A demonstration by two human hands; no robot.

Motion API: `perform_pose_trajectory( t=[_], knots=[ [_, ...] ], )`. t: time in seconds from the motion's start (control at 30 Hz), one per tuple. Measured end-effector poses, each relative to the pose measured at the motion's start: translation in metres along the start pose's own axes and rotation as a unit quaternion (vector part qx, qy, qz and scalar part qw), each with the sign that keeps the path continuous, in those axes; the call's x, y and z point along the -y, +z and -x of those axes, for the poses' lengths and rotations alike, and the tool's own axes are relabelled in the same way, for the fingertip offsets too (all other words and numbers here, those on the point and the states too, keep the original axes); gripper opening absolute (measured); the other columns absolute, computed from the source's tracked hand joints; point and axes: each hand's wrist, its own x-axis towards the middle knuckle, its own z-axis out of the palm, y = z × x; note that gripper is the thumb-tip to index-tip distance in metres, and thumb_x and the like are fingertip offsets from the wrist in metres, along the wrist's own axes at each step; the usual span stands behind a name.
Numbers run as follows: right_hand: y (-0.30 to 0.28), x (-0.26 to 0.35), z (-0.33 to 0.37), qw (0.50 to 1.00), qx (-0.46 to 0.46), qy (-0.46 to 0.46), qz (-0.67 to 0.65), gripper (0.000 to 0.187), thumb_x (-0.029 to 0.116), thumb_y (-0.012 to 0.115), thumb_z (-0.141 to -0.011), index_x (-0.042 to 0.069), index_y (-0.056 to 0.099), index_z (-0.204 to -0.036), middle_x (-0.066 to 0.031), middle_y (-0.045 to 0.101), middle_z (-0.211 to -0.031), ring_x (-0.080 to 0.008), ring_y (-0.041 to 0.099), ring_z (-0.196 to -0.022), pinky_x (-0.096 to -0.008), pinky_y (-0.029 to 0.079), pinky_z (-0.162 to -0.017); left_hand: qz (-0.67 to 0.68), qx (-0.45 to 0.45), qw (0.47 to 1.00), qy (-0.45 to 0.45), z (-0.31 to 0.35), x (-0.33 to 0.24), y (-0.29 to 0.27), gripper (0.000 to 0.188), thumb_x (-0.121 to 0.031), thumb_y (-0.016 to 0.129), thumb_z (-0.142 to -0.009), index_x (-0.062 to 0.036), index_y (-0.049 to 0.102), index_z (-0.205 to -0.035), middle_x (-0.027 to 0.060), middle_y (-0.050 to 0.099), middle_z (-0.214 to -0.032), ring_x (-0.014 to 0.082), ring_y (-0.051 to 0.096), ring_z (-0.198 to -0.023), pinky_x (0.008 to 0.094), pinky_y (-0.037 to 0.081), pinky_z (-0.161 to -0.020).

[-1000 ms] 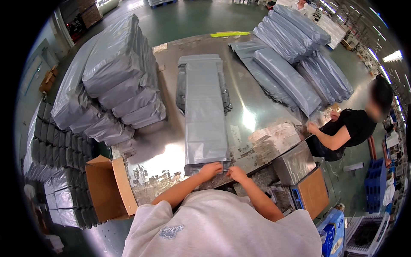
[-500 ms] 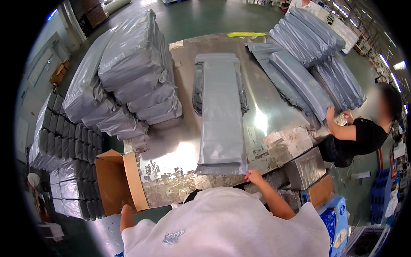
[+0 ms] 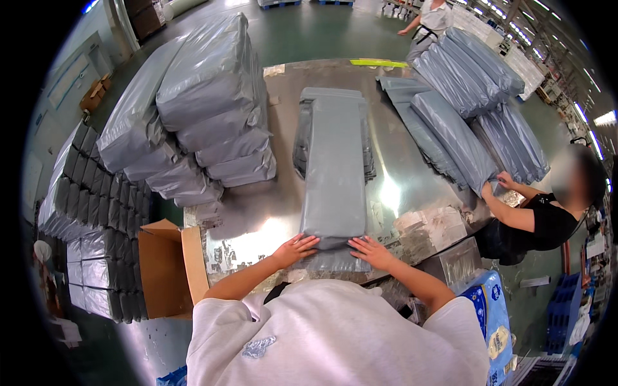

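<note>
A long grey plastic mailer bag (image 3: pixel 336 167), filled and smooth, lies lengthwise before me on top of other flat grey bags (image 3: pixel 301 151). My left hand (image 3: pixel 297 250) presses on the left corner of its near end, fingers stretched out. At the right corner, my right hand (image 3: pixel 373 251) lies with its fingers spread on the plastic. Between the two hands the bag's end is creased, and a thin flap (image 3: pixel 335 261) extends toward me.
Full grey packages (image 3: pixel 209 96) are piled on the metal table (image 3: pixel 283 212) at left, beside an open cardboard box (image 3: pixel 164 270). At right, a co-worker (image 3: pixel 534 212) handles a grey bag (image 3: pixel 447 132) near more stacked packages (image 3: pixel 476 71). Another person (image 3: pixel 432 22) stands beyond.
My left hand has come up from beside the cardboard box onto the bag's near end. My right hand has moved from the flap's corner onto the bag. The far person has come further into view.
</note>
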Motion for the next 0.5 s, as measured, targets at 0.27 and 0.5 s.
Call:
perform_pose_trajectory(
  t=[0.27,0.5],
  knots=[
    [0.058,-0.034,0.009,0.837,-0.14,0.339,-0.406,0.021,0.017,0.053,-0.075,0.005,0.061,-0.09,-0.0102,0.061,-0.092,-0.0222,0.056,-0.089,-0.033,0.042,-0.078,0.456,-0.047,0.866,-0.201,0.01,0.045,0.036,0.023,-0.015,0.05,-0.071,-0.013,0.06,-0.093,0.007,0.057,-0.101,0.0254,0.05,-0.099,0.0354,0.037,-0.089],
    [0.12,-0.074,-0.049,0.581,-0.161,0.47,-0.645,0.031,0.026,0.049,-0.083,0.0,0.058,-0.07,-0.0073,0.057,-0.063,-0.0194,0.051,-0.063,-0.0319,0.039,-0.061,0.741,-0.125,0.455,-0.478,-0.043,0.054,0.123,0.036,-0.034,0.045,-0.087,-0.0028,0.054,-0.071,-0.0005,0.051,-0.065,0.0088,0.044,-0.063,0.0225,0.037,-0.06]
  ],
)
